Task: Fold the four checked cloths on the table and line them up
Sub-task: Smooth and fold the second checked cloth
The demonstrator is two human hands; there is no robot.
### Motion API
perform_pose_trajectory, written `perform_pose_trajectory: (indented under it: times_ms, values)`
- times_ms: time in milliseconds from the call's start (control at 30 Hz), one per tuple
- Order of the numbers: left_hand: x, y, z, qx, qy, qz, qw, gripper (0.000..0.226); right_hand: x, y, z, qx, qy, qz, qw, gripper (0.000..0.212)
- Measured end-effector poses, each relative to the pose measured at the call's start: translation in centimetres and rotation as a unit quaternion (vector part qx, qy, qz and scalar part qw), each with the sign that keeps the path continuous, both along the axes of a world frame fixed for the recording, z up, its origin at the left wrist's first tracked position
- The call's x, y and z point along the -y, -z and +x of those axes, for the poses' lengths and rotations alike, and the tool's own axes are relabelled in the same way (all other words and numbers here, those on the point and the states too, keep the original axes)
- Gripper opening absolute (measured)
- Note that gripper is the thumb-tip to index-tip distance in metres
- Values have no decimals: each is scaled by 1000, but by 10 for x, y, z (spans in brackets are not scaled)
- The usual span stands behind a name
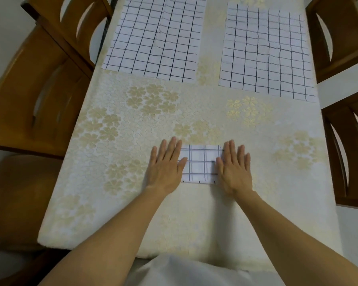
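Checked cloths are what this job is about, and one of them, the folded cloth [201, 164], lies as a small neat rectangle on the tabletop [116, 203], towards the person's end. Both hands are spread flat with straight fingers and hold nothing. The left hand [166, 166] presses on the folded cloth's left edge and the right hand [234, 168] on its right edge, with the thumbs lying on the fabric. To my eye this is a last smoothing of a finished fold.

Well beyond the folded cloth, towards the far end, two more lie fully spread and unfolded. The left open cloth [155, 36] is off to its far left and the right open cloth [265, 52] off to its far right, with a strip of flowered table cover [212, 38] between them.

I count one done and two to go. The fourth is nowhere in view, so I cannot tell its state. Nothing is lined up yet, as only one folded piece is there.

I see no writing: no label, tag or brand on any cloth, only dark grid lines on white.
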State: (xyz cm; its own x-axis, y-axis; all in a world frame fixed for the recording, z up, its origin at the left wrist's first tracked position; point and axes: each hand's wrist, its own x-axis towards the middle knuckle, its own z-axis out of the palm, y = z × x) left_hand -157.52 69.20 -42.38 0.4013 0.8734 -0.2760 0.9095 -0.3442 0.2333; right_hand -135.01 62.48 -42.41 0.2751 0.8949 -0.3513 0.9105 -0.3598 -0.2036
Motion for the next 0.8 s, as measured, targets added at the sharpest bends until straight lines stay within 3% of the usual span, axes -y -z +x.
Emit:
perform_pose_trajectory:
  times_ms: [67,167,333,567,667,733,800]
  values:
    - [-8,-9,21,46,-41,9,998,60,-18,-8,-21,-1,10,49,999,63]
    - [-11,-8,55,80,12,-6,997,62,-32,0,-60,-9,-57,80,995,64]
    - [-5,11,28,-28,67,41,997,60,-13,15,-39,6,-67,35,997,62]
    - [-15,12,-11,-45,44,41,997,63,-2,3,4,15,-21,-3,1000,66]
    - [-16,1,3,7,0,29,1000,64,-12,-4,-10,13,3,57,998,63]
    - [-14,-4,21,33,29,41,998,64,-19,-6,-29,-2,-29,69,997,61]
    - [-9,2,35,6,88,35,995,64,-20,1,-45,-7,-51,44,998,62]
